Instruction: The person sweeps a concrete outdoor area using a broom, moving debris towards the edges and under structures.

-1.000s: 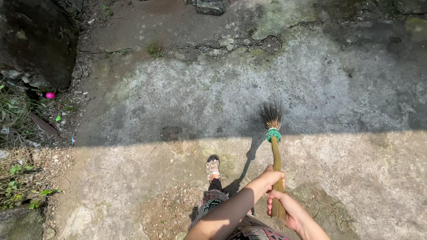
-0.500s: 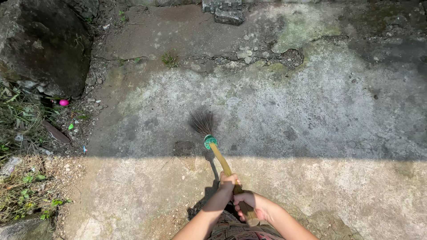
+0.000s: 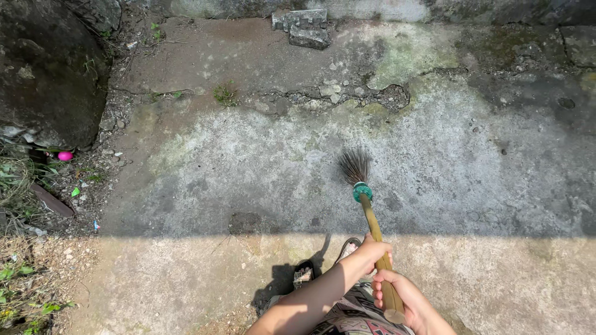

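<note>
I hold a broom [image 3: 372, 229] with a yellowish wooden handle, a green binding and dark bristles [image 3: 354, 166] that rest on the shaded concrete ground [image 3: 434, 155]. My left hand [image 3: 372, 251] grips the handle midway. My right hand [image 3: 403, 298] grips it near the butt end, close to my body. The bristles point away from me. A sandalled foot [image 3: 304, 273] shows under my left forearm.
A big dark rock [image 3: 43, 68] stands at the upper left, with weeds, litter and a small pink ball [image 3: 64, 156] at its foot. A broken concrete block [image 3: 303, 28] lies at the top. Cracked rubble [image 3: 347, 96] crosses the ground. A patch of dirt [image 3: 236, 319] lies by my feet.
The broom head has swung from the left back to the right across the concrete. My hands moved right with it, and a foot has come into view.
</note>
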